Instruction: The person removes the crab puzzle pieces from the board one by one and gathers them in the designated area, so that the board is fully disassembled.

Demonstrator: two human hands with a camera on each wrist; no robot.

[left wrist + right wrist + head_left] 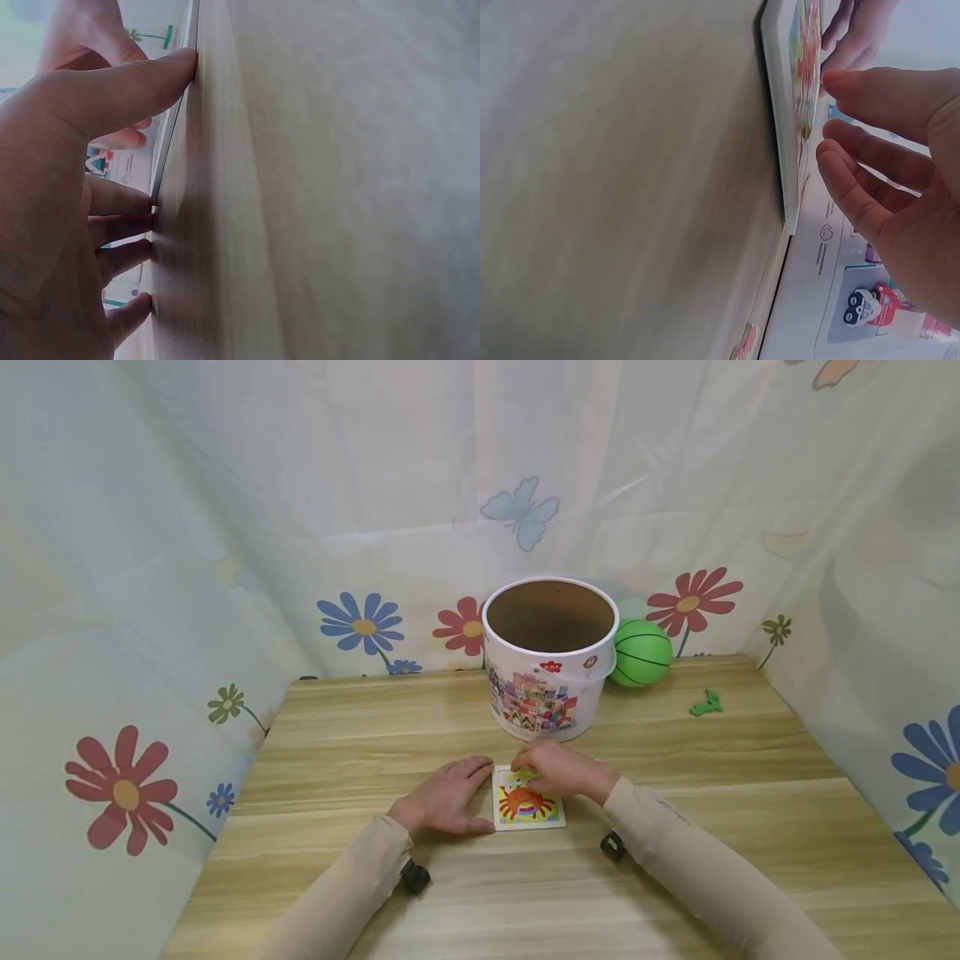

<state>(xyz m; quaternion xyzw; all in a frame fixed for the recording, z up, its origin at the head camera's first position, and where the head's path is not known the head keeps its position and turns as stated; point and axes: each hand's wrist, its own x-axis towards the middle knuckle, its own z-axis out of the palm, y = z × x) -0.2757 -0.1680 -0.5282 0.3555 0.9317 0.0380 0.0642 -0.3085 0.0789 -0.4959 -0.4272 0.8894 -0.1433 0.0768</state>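
Small nook walled by thin curtains (405, 460) on left, far and right sides; looks like children's play corner. Curtains printed with big flowers (126, 792) and pale blue butterfly (522, 513). Wood-grain surface (345, 731) reaches far curtain. Toys on it fit: crab picture board (525, 810) near, toy-printed bucket (536, 697) and green ball (642, 654) far. Whether inside home, nursery or studio, cannot tell.

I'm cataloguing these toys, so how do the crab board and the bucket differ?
The crab board lies flat, while the bucket stands upright. The crab board is square; the bucket has a round rim. The crab board is much smaller than the bucket. Both carry colourful pictures and rest on the table.
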